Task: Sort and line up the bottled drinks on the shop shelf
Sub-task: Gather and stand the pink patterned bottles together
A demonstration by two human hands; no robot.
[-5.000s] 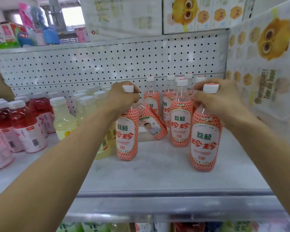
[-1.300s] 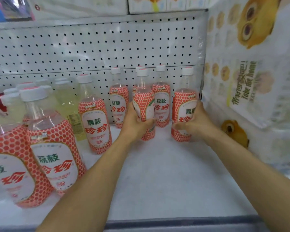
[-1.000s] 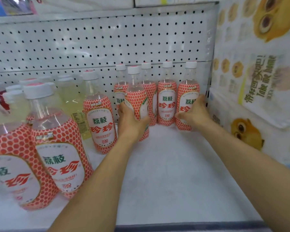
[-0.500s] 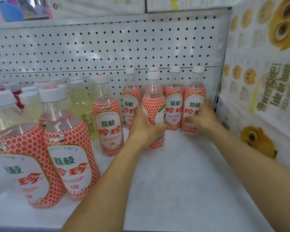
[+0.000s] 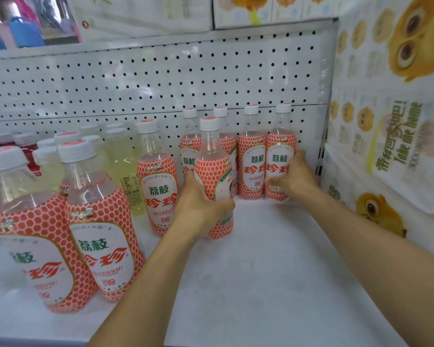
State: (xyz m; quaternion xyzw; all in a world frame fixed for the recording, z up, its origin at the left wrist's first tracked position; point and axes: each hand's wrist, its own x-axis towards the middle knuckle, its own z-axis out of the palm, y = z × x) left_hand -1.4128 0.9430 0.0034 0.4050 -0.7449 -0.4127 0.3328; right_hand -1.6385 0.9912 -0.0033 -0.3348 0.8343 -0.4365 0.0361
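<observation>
Front bottle (image 5: 212, 171) drawn nearer, left hand (image 5: 201, 209); right hand (image 5: 293, 176) half-hides corner bottle (image 5: 281, 146)

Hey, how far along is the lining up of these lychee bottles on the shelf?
Done: the back row stands upright against the pegboard. In hand: the right hand grips the end bottle; the left hand holds a turned bottle just ahead of that row, label facing sideways. Left: a lone bottle beside the yellow drinks, and two near bottles at the front left, out of line.

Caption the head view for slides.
Left hand grips one red-patterned clear plastic bottle, right hand another bottle, at white shelf.
</observation>
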